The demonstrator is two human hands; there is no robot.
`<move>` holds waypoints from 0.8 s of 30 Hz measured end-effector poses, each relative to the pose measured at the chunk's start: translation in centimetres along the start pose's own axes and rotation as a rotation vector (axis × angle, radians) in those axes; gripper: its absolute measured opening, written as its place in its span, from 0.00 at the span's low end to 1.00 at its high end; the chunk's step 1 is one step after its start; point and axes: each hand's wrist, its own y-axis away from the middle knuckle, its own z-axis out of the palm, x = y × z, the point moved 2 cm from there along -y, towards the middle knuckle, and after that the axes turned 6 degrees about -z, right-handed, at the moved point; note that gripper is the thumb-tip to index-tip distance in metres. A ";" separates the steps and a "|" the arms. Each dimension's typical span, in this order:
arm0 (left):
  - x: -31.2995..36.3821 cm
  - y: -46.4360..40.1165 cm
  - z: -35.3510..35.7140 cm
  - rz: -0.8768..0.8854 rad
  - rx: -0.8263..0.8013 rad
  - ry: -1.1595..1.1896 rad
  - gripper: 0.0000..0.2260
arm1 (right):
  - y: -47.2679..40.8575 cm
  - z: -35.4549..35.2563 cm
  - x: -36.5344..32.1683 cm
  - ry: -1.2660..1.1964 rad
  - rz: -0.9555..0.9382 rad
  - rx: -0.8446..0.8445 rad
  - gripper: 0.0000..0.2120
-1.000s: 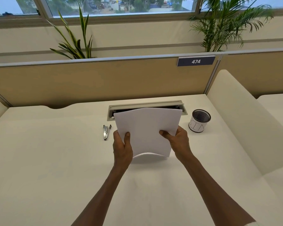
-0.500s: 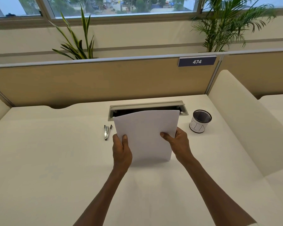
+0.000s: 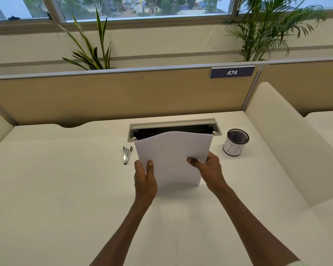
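Note:
A stack of white paper sheets [image 3: 171, 156] stands upright on its bottom edge on the white desk [image 3: 56, 189], its top edge bowed. My left hand [image 3: 144, 179] grips the left side of the stack, thumb on the near face. My right hand [image 3: 208, 169] grips the right side the same way. The fingers behind the paper are hidden.
A metal stapler [image 3: 127, 154] lies just left of the paper. A black mesh cup labelled BIN [image 3: 235, 142] stands to the right. An open cable tray [image 3: 173, 127] sits behind the paper. A tan partition [image 3: 104, 95] bounds the desk's back, a cream divider [image 3: 288, 150] its right.
The stack's bottom edge, lifted and curved a second ago, came down onto the desk. The top edge now bows upward. Both hands keep their grip.

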 end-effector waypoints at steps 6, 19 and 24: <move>0.0 0.1 0.1 0.002 0.009 -0.026 0.03 | 0.0 -0.1 0.3 -0.010 0.015 -0.002 0.14; -0.2 -0.7 -0.6 -0.030 0.042 -0.112 0.03 | -0.9 0.5 -0.6 -0.032 -0.025 -0.033 0.14; -0.1 -0.9 -2.0 -0.063 0.053 -0.105 0.07 | -1.5 2.0 -1.8 -0.036 -0.072 -0.069 0.12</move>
